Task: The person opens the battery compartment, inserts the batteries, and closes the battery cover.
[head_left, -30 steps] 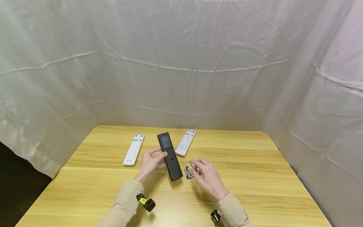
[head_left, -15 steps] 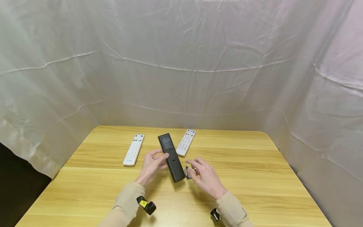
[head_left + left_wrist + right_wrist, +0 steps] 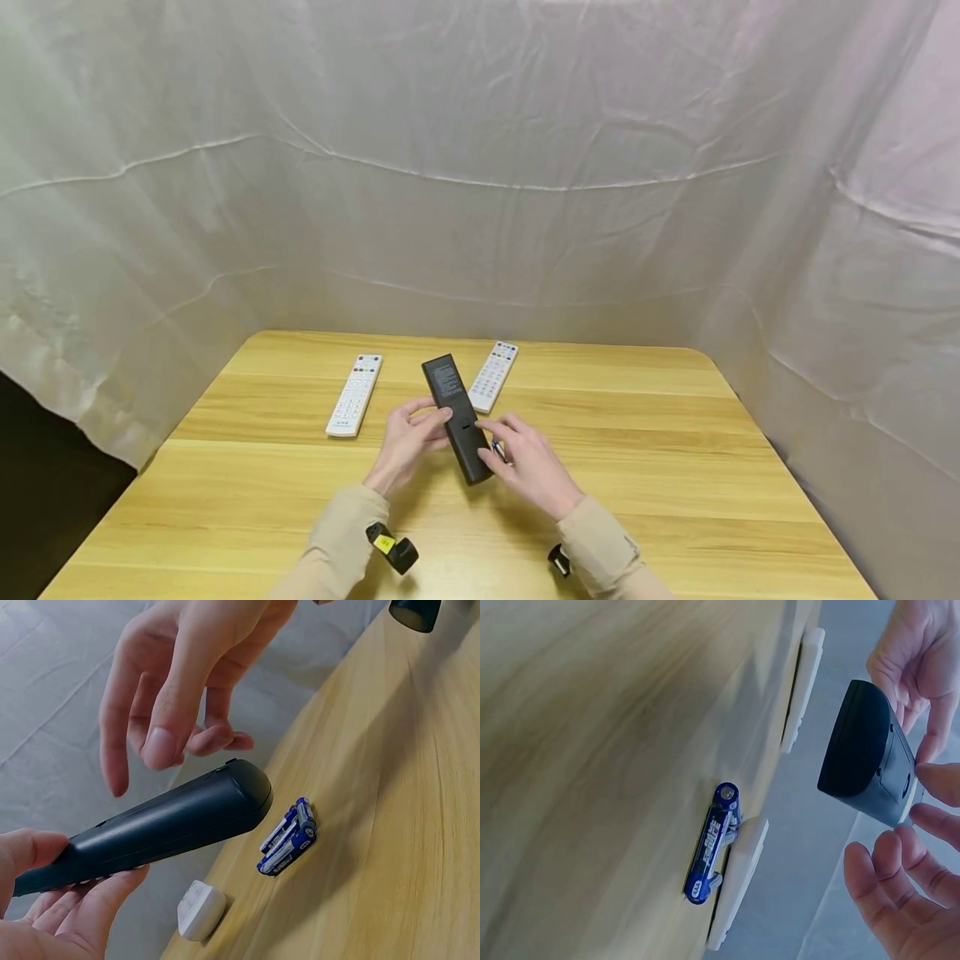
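My left hand (image 3: 405, 440) holds a black remote control (image 3: 468, 454) by its side, thumb on its back, above the table. The back faces up, with a printed label toward the far end and a small battery-cover notch near the middle. My right hand (image 3: 534, 468) hovers at the near half of the remote, its index finger and thumb loosely bent and apart over the cover. In the left wrist view, a gap shows between these fingertips and the black casing. Several blue-and-silver AAA batteries (image 3: 286, 838) lie bunched on the table below, mostly hidden behind my right hand in the head view.
One white remote control (image 3: 354, 397) lies buttons up on the wooden table (image 3: 660, 450) at the left. Another white remote (image 3: 495, 373) lies just beyond the black one. Pale fabric (image 3: 480, 233) hangs behind the table and at both sides.
My right hand has moved left from over the batteries to the black remote, with nothing in its fingers. My left hand and the remote have shifted slightly right and nearer.
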The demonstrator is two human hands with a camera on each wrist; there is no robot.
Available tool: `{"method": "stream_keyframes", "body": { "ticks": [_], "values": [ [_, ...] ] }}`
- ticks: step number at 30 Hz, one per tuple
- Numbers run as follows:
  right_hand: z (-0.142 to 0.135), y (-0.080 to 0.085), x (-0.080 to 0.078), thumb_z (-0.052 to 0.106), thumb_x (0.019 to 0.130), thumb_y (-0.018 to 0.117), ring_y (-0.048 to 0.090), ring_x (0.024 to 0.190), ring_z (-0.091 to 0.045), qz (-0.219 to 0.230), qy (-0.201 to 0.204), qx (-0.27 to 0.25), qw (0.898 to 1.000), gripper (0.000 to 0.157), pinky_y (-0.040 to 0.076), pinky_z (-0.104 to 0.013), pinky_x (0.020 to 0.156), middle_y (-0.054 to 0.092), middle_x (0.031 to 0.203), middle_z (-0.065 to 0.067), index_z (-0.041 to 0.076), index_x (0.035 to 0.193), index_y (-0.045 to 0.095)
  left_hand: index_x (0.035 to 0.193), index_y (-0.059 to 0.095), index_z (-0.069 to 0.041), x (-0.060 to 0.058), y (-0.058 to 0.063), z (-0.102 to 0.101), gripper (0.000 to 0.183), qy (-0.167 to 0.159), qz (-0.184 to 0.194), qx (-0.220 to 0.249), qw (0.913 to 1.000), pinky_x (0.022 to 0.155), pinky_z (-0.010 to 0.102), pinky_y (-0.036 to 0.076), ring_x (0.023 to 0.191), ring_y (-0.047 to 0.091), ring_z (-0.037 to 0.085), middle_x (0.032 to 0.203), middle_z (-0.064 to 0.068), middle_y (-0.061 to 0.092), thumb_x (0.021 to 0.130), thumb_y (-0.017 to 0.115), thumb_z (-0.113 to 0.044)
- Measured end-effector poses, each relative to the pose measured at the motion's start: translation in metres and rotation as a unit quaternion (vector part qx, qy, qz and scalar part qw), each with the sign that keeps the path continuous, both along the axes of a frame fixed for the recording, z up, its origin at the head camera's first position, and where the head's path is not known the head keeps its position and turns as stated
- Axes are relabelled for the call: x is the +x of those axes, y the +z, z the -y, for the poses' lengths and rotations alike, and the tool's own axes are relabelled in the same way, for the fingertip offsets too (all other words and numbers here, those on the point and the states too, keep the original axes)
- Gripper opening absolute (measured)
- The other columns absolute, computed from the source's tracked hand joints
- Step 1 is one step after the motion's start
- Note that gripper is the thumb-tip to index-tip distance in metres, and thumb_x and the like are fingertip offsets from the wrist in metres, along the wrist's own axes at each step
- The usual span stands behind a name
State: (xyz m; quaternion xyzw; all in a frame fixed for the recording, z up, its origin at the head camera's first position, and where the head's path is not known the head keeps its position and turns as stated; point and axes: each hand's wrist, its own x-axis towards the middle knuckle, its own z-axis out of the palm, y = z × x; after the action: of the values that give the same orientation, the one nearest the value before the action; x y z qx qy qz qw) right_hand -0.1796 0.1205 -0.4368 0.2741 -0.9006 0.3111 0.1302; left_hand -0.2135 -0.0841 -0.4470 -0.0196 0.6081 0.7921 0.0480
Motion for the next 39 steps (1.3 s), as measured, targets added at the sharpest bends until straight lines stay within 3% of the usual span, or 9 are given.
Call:
{"method": "stream_keyframes", "body": {
  "ticks": [8,19,39],
  "values": [
    [0.005,0.000,-0.003,0.019,0.092,0.074,0.050,0.068,-0.006,-0.002,0.007,0.005,1.000,0.038,0.043,-0.012,0.055,0.062,0.098,-0.002,0.008,0.128,0.066,0.129,0.054,0.008,0.001,-0.002,-0.003,0.038,-0.001,-0.002,0.014,0.9999,0.076,0.032,0.067,0.078,0.076,0.018,0.109,0.029,0.073,0.094,0.064,-0.001],
    [0.010,-0.001,-0.009,0.015,0.088,0.077,0.070,0.086,-0.019,-0.029,0.010,0.016,0.999,0.036,0.057,-0.019,0.064,0.063,0.098,-0.006,0.006,0.121,0.068,0.131,0.051,0.009,0.001,-0.004,-0.006,0.040,-0.001,-0.003,0.027,0.9996,0.075,0.029,0.067,0.080,0.076,0.018,0.110,0.028,0.073,0.095,0.063,-0.002],
    [0.016,0.000,-0.014,0.016,0.087,0.079,0.064,0.087,-0.015,-0.016,0.007,0.020,1.000,0.029,0.057,-0.023,0.068,0.065,0.102,-0.005,0.009,0.113,0.066,0.129,0.053,0.007,0.003,-0.003,-0.008,0.038,0.008,0.008,0.027,0.9996,0.071,0.028,0.066,0.078,0.076,0.017,0.109,0.026,0.074,0.094,0.065,-0.003]
  ]
}}
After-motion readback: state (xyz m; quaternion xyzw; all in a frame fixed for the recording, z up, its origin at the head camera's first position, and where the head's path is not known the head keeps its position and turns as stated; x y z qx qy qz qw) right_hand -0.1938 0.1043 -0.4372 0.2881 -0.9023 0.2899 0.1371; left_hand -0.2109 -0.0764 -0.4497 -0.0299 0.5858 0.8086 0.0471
